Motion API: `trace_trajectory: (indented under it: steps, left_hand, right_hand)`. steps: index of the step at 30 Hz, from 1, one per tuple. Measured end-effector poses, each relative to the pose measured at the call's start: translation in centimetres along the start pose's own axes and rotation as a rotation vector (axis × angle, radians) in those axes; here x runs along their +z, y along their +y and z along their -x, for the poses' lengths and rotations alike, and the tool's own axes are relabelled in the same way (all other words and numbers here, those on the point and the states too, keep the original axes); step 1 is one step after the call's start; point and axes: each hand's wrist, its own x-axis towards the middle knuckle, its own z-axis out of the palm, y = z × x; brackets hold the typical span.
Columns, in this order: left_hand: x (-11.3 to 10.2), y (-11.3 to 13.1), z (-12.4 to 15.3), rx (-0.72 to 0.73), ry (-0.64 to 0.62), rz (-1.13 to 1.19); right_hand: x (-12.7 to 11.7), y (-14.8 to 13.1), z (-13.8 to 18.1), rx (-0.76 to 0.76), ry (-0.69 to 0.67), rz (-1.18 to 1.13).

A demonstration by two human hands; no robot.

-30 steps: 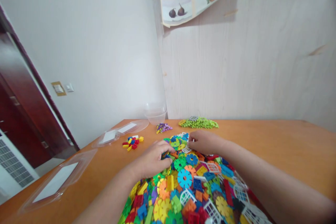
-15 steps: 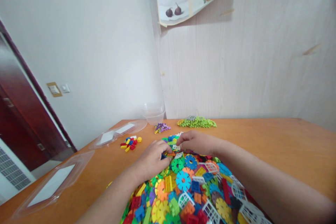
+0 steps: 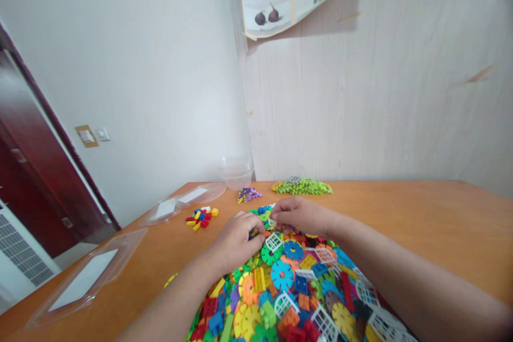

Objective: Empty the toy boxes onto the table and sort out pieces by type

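Observation:
A big heap of colourful plastic building pieces (image 3: 288, 283) covers the near middle of the wooden table (image 3: 420, 219): gear-shaped discs, small bricks, white lattice pieces. My left hand (image 3: 236, 240) lies on the heap's far left edge, fingers curled onto the pieces. My right hand (image 3: 300, 215) rests at the heap's far end, fingertips pinched together over small pieces near a white lattice piece (image 3: 273, 241). What either hand grips is hidden by the fingers.
Sorted little piles lie beyond: lime-green pieces (image 3: 303, 187), purple pieces (image 3: 248, 194), red, blue and yellow bricks (image 3: 201, 217). Stacked clear tubs (image 3: 236, 172) stand by the wall. Clear lids (image 3: 182, 201) (image 3: 86, 278) lie at the left edge.
Both hands have shifted slightly among the pieces at the heap's far end. The right hand moved left toward the left hand, and a white lattice piece now shows between them.

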Motion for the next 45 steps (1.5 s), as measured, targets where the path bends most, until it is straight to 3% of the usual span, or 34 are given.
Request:
trace_trajectory:
  steps: [6, 9, 13, 17, 21, 35, 45]
  left_hand:
    - [-0.3, 0.5, -0.1, -0.153, 0.024, 0.239]
    - [-0.6, -0.6, -0.3, -0.22, 0.092, 0.339]
    - [-2.4, -4.5, -0.3, -0.334, 0.344, 0.376]
    - [-4.8, -9.7, 1.0, -0.581, 0.616, 0.326]
    - [-5.5, -13.3, 2.5, -0.684, 0.721, 0.273]
    - [-3.4, -16.7, 2.8, -0.774, 0.616, 0.106]
    - [-3.7, -15.5, 2.7, -0.737, 0.624, 0.091]
  right_hand:
    - [0.2, -0.4, 0.0, -0.029, 0.029, -0.003]
    - [0.1, -0.2, -0.1, -0.043, 0.044, -0.014]
    - [-0.4, 0.0, -0.2, -0.05, 0.1, 0.031]
    - [-0.9, -0.4, -0.1, -0.008, 0.153, 0.03]
    - [-0.9, -0.7, 0.0, 0.039, 0.182, 0.019]
    - [-0.7, -0.2, -0.2, 0.04, 0.195, -0.002]
    - [-1.0, 0.2, -0.4, 0.018, 0.184, -0.006]
